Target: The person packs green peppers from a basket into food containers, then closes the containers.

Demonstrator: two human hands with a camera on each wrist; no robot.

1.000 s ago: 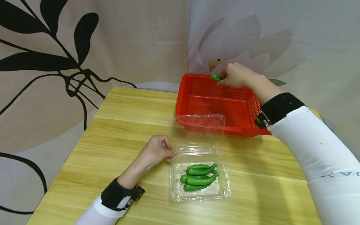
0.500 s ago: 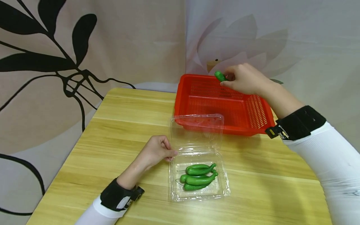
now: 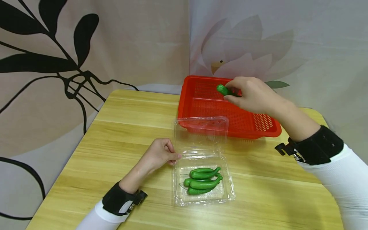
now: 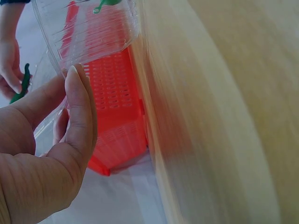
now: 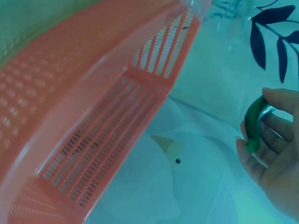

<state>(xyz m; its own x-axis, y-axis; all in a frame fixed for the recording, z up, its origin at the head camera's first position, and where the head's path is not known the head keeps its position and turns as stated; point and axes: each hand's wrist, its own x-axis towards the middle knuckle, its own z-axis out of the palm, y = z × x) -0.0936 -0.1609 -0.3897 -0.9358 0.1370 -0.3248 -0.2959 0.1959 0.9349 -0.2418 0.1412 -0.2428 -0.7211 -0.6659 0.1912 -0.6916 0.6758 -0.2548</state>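
Note:
My right hand (image 3: pixel 254 95) pinches a green chili pepper (image 3: pixel 224 90) above the red basket. In the right wrist view the curved pepper (image 5: pixel 253 122) sits between thumb and fingers, apart from the basket wall. My left hand (image 3: pixel 161 151) pinches the left edge of a clear plastic clamshell box (image 3: pixel 228 195), near its hinge. The left wrist view shows thumb and fingertips at the box's rim. Several green chili peppers (image 3: pixel 204 184) lie side by side in the bottom half of the box. Its lid (image 3: pixel 201 134) stands open and overlaps the basket's front edge in the head view.
The red perforated basket (image 3: pixel 187 95) stands at the back of the wooden table (image 3: pixel 138 121). Behind the table hangs a pale cloth (image 3: pixel 155 41) with printed leaves and a flower. Each forearm wears a black wrist strap (image 3: pixel 319 145).
The right hand, with the pepper in its fingers, first shifts slightly right, then comes lower and nearer over the basket. The left hand and the box stay in place.

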